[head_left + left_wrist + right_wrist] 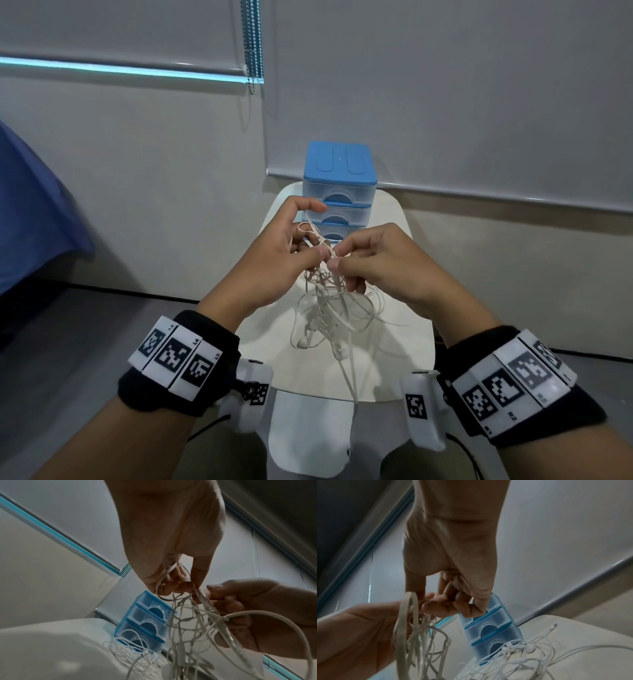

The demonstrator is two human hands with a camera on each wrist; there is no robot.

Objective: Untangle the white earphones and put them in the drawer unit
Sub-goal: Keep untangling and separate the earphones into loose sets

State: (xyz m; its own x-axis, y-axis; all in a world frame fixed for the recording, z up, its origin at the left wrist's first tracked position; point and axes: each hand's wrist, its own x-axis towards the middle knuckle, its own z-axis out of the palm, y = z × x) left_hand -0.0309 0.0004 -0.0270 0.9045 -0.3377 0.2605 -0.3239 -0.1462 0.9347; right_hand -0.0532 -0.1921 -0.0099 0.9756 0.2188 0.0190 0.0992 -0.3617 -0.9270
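Note:
A tangle of white earphones (327, 305) hangs between both hands over a small white table (404, 359). My left hand (291, 246) pinches cable loops near the top of the tangle, one loop draped over its fingers. My right hand (363, 257) pinches the cable right beside it, fingertips nearly touching. The tangle's lower part, with its earbuds (518, 647), lies on the table. Behind the hands stands the blue drawer unit (339, 188), its three clear drawers shut. In the wrist views the cable (193, 616) runs through the curled fingers (447, 605).
The table is narrow, with the wall and a roller blind (445, 102) right behind the drawer unit. A bead chain (251, 44) hangs at the upper middle. Blue fabric (30, 212) lies at the far left. A loose cable end (352, 387) trails toward the table's near edge.

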